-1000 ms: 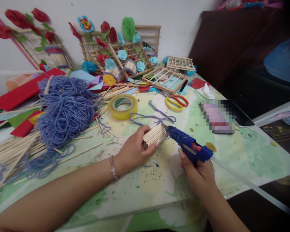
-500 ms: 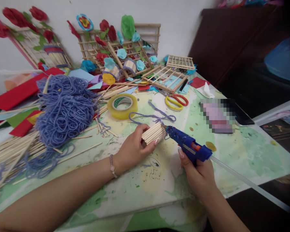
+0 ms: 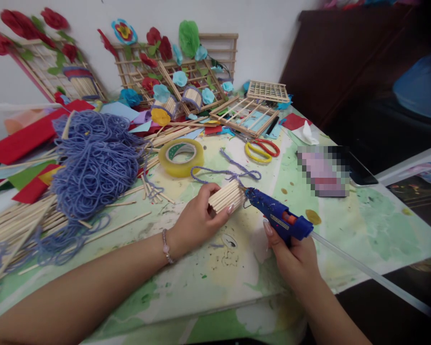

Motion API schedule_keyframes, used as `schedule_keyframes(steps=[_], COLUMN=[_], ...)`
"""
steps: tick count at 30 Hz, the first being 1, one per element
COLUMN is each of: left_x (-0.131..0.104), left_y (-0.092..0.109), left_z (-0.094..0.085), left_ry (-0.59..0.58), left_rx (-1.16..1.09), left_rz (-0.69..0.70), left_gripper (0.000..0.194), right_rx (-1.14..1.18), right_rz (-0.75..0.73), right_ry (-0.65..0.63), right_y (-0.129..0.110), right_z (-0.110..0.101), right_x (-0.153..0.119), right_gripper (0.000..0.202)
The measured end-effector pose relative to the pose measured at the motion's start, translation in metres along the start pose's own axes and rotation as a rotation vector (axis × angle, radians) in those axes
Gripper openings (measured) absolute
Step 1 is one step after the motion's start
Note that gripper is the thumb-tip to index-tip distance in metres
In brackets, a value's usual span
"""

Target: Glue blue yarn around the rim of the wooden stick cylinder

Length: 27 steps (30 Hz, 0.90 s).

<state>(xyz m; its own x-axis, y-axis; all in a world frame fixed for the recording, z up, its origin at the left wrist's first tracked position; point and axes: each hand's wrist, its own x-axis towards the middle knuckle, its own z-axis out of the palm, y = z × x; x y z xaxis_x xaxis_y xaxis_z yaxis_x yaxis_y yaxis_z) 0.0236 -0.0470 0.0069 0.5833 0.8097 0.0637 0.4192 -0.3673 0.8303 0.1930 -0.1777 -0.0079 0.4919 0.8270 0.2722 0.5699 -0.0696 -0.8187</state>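
My left hand [image 3: 203, 211] is closed around a small bundle of short wooden sticks [image 3: 227, 196], set side by side like a little barrel. In my right hand [image 3: 292, 254] is a blue hot glue gun [image 3: 280, 213], with a long clear glue stick [image 3: 366, 270] coming out of its back. The gun's nozzle meets the far right end of the sticks; whether it touches them I cannot tell. A strand of purple yarn [image 3: 215, 171] runs from that end over the table behind.
A roll of yellow tape [image 3: 161, 160], scissors [image 3: 258, 152] and a phone [image 3: 362, 167] lie beyond my hands. At left are a purple yarn heap [image 3: 96, 158] and many loose sticks [image 3: 28, 225]. Stick frames with paper flowers [image 3: 175, 72] lean on the wall.
Very little differs. The stick bundle has shifted and turned slightly in my left hand, and the glue gun stays at its end; the whole view has moved a touch.
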Motion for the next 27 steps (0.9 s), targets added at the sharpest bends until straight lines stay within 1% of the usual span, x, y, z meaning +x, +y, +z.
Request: schedule_keyframes(steps=[5,7,12,18,23,27], left_x=[0.0003,0.0006,0.0012,0.0013,0.0013,0.0017], left_y=[-0.0022,-0.0034,-0.0053,-0.0050,-0.0045,-0.0045], left_z=[0.0014,0.0019,0.0026,0.0024,0.0020,0.0020], left_ry=[0.018,0.026,0.032,0.034,0.031,0.033], left_rx=[-0.014,-0.014,-0.017,-0.029,-0.027,-0.027], left_rz=[0.004,0.005,0.005,0.013,0.017,0.021], left_gripper=[0.043,0.043,0.044,0.042,0.041,0.042], right_rx=[-0.024,-0.006,0.039,0.003,-0.013,-0.041], right_rz=[-0.122,-0.133,-0.102,-0.056,0.010,0.004], right_ry=[0.027,0.007,-0.065,-0.046,-0.057,-0.042], right_y=[0.0016,0.0009,-0.0002,0.0031,0.0032,0.0019], right_z=[0.0005,0.0001,-0.0006,0.0002,-0.0001,-0.0009], right_x=[-0.0015,-0.0012,-0.0002,-0.0010,-0.0014,-0.0003], right_gripper=[0.010,0.011,0.015,0.012,0.017,0.022])
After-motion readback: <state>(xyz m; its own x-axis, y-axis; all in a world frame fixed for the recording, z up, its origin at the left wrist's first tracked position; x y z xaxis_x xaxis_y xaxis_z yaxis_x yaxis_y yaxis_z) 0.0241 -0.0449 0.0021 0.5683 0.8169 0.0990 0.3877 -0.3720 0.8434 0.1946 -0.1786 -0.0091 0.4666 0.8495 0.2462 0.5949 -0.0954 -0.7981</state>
